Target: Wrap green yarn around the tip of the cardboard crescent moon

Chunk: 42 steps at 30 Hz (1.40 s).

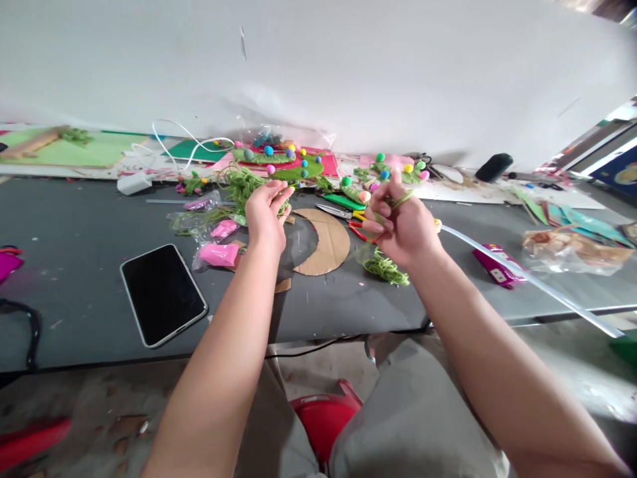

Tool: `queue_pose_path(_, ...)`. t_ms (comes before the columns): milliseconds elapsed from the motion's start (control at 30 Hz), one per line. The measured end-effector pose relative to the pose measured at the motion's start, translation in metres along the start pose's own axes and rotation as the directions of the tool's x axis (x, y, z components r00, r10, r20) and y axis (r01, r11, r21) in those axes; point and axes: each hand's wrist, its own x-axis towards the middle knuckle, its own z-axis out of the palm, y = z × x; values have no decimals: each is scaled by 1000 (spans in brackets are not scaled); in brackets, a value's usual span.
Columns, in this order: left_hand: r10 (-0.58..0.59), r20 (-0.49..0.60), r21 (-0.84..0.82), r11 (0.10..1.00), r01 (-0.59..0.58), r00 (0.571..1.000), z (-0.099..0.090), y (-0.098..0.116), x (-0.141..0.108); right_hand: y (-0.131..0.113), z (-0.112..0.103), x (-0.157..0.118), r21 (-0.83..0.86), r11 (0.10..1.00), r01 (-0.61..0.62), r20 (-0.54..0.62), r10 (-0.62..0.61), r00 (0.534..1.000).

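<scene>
My left hand (269,216) is raised over the back of the table with its fingers curled around some green yarn. A tangled heap of green yarn (242,186) is just behind it. My right hand (402,222) is closed on light green yarn (403,198), with strands across its bent fingers. Below it is a small bunch of green yarn (385,267); whether this joins the strands in the hand cannot be made out. Between both hands a crescent of brown cardboard (328,242) lies flat on the dark table.
A black-screened tablet (163,294) lies front left, near pink packets (217,254). Scissors (338,212) lie behind the crescent. Pieces with coloured pompoms (279,158) are along the wall. A glue stick (527,279) slants across the right side, near a purple box (497,265).
</scene>
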Motion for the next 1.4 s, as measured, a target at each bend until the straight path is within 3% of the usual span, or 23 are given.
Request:
queue_pose_path(67, 2, -38, -30, 1000, -3, 999, 3, 1, -3, 5, 1, -2, -285, 958, 25, 33, -16, 999)
queue_pose_path(133, 42, -43, -34, 998, -44, 998, 6, -1, -5, 9, 2, -4, -579, 810, 91, 159, 2, 987)
queue_pose_path(200, 94, -14, -23, 995, -95, 995, 7, -3, -5, 11, 2, -7, -723, 672, 161, 308, 105, 946)
queue_pose_path(233, 108, -2, -22, 994, -108, 994, 7, -4, -4, 11, 2, -8, -736, 651, 185, 368, 155, 917)
queue_pose_path(333, 94, -4, -48, 994, -94, 996, 4, -3, -2, 10, -1, -8, -641, 733, 227, 464, 135, 875)
queue_pose_path(433, 82, 11, -68, 994, -81, 997, 3, 0, -1, 11, -3, -5, -439, 862, 251, 454, -28, 890)
queue_pose_path(533, 74, 33, -56, 996, -72, 997, 2, 2, -2, 14, 2, -5, -114, 972, 207, 384, -149, 911)
queue_pose_path(633, 83, 88, -59, 995, -78, 993, 2, 1, -3, 14, 12, -8, 176, 980, 89, 372, -150, 916)
queue_pose_path(733, 84, 150, -74, 995, -74, 985, 3, 0, -3, 13, 21, -9, 289, 956, -45, 360, -65, 931)
queue_pose_path(900, 93, 128, -92, 992, -81, 987, 5, -2, -3, 20, 27, -2, 76, 988, -131, 175, 117, 978)
queue_pose_path(1000, 136, 142, -87, 988, -124, 981, 5, -5, -3, 25, 25, 1, -199, 976, -90, 106, 113, 988)
queue_pose_path(1100, 213, 173, -51, 977, -207, 962, 5, -10, 0, 25, 21, 1, -560, 829, 19, 147, 76, 986)
queue_pose_path(1200, 246, 211, 8, 967, -253, 946, 4, -14, 3, 22, 17, -2, -748, 660, 69, 262, 198, 944)
queue_pose_path(1233, 248, 216, 23, 966, -259, 944, 3, -14, 4, 20, 15, -3, -757, 648, 88, 317, 246, 916)
queue_pose_path(1300, 256, 213, 34, 963, -269, 943, 3, -16, 5, 14, 12, -6, -678, 721, 144, 447, 250, 859)
queue_pose_path(1400, 263, 224, 22, 961, -275, 938, 1, -17, 8, 6, 8, -10, -359, 887, 290, 516, -70, 854)
